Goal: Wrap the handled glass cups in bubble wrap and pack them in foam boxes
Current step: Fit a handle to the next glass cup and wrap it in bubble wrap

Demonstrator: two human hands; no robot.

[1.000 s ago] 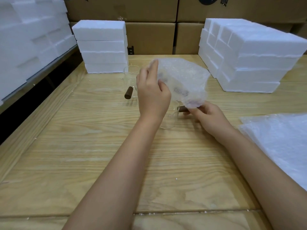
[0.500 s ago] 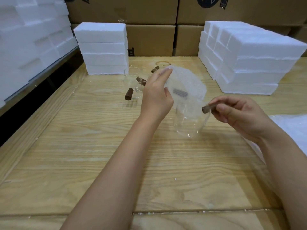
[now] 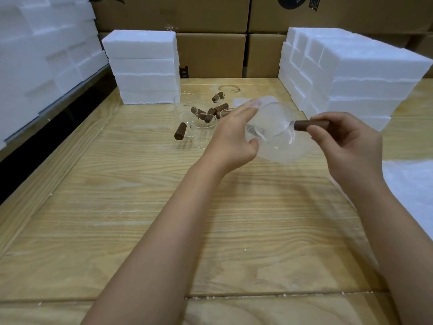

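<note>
- While the cup point(image 3: 269, 127) is held in the air above the middle of the tabletop point(image 3: 140, 219), the right hand point(image 3: 346, 146) pinches its brown handle point(image 3: 310, 125) between thumb and fingers. This seems meant to keep the glass steady and leave its body free for covering.
- The left hand point(image 3: 232, 137) holds the bubble wrap point(image 3: 281, 153) against the cup's side, with its fingers point(image 3: 254, 104) laid over the far side and its thumb curled on the near side. That grip likely keeps the sheet from slipping as it goes round.
- The wrap covers part of the glass only, and the handle sticks out bare, so I judge the wrapping to be in its early part.
- 1 cup is in hand.
- More bare cups point(image 3: 202, 127) stand bunched toward the far edge, within easy reach. 5 brown handles show there, but the clear glass makes the cup count unsure.
- 1 stack of 4 foam boxes point(image 3: 140, 66) sits at the far edge, left of the cups.
- 1 larger block of foam boxes point(image 3: 363, 78) sits at the far right corner, about 4 layers high and several rows deep, its exact number hidden.
- Spare wrap sheets point(image 3: 410, 184) lie at the right edge, close to the right hand for the next cup. Their number cannot be told.
- Cardboard cartons point(image 3: 210, 55) stand behind the far edge.
</note>
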